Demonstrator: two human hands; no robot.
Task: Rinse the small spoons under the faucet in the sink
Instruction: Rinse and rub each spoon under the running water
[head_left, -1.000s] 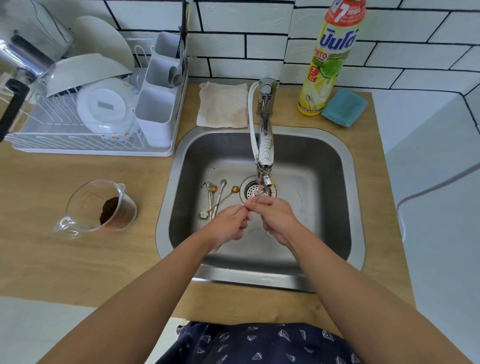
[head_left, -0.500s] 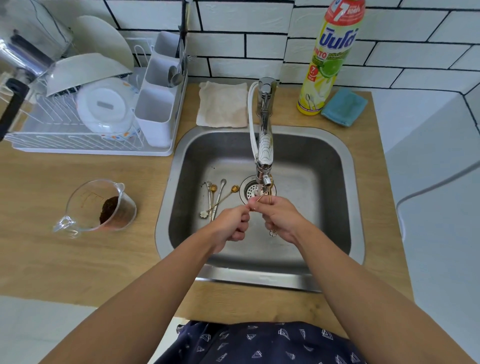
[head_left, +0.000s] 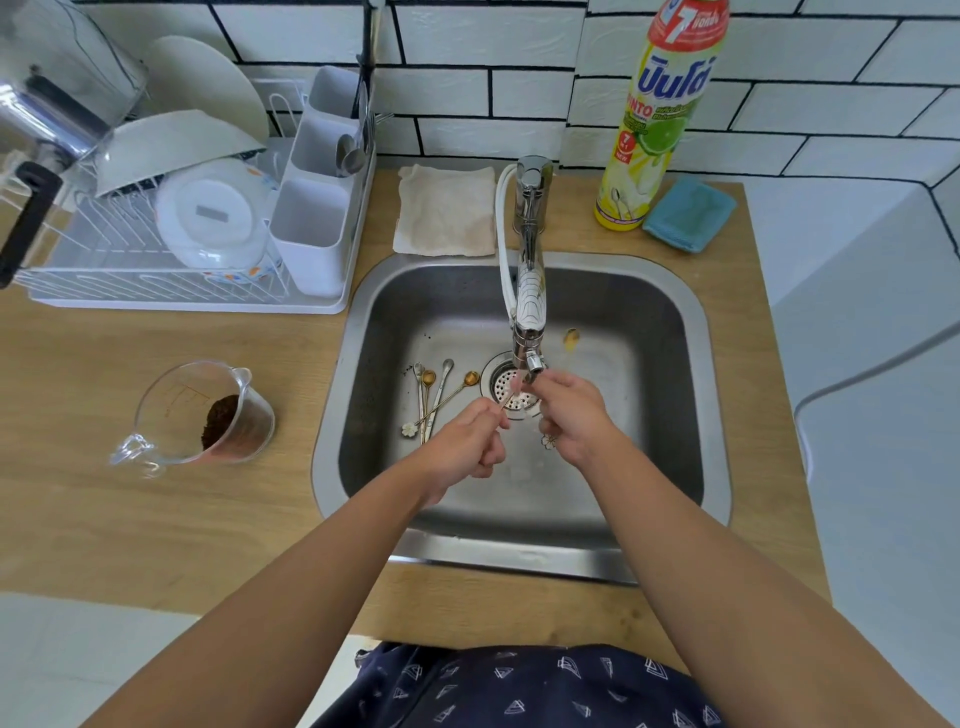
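Observation:
Over the steel sink (head_left: 691, 364), my left hand (head_left: 465, 441) pinches the thin handle of a small spoon (head_left: 511, 389), whose bowl sits just under the faucet spout (head_left: 532, 361). Close to the right of the spout, my right hand (head_left: 574, 415) grips at least one more small spoon; a flower-shaped handle end (head_left: 548, 440) hangs below its fingers. Several small gold and silver spoons (head_left: 434, 397) lie on the sink floor left of the drain (head_left: 511, 389). I cannot make out the water stream clearly.
A dish rack (head_left: 182, 291) with plates and a cutlery holder stands at the left. A glass measuring cup (head_left: 200, 415) with brown grounds sits on the wooden counter. A cloth (head_left: 447, 210), a detergent bottle (head_left: 654, 114) and a blue sponge (head_left: 688, 213) lie behind the sink.
My hands were together under the spout and have drawn apart. The left hand has pulled one spoon down and left, and the right hand has shifted slightly right.

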